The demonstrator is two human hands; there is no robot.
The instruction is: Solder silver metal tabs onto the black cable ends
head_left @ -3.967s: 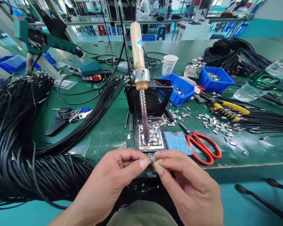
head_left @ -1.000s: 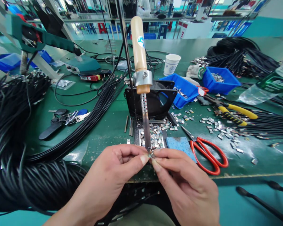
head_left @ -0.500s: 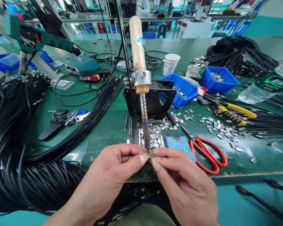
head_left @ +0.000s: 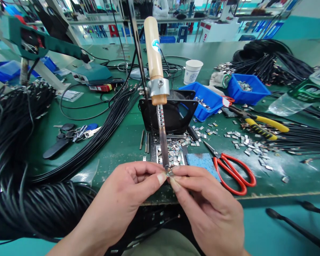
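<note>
Just under the tip of a soldering iron [head_left: 153, 53], my two hands meet fingertip to fingertip. The iron has a wooden handle, is held in a metal clamp and points downward. Between the thumb and fingers of my right hand [head_left: 210, 202] is a small silvery metal connector [head_left: 170, 174]. My left hand [head_left: 125, 199] is closed in a pinch against the connector's left side; what lies inside that pinch is hidden by the fingertips. The iron's tip is at or very close to the connector; contact cannot be made out.
Loose connectors [head_left: 174, 153] lie behind my hands, before a black fan [head_left: 146, 119]. To the right are a blue sponge [head_left: 201, 164], red-handled scissors [head_left: 236, 174], yellow-handled pliers [head_left: 272, 122] and blue bins [head_left: 246, 96]. Black cables [head_left: 56, 209] are heaped at left. A paper cup [head_left: 193, 73] stands behind.
The view has shifted very slightly. Both hands keep the same pinch under the iron's tip, with no clear movement.
</note>
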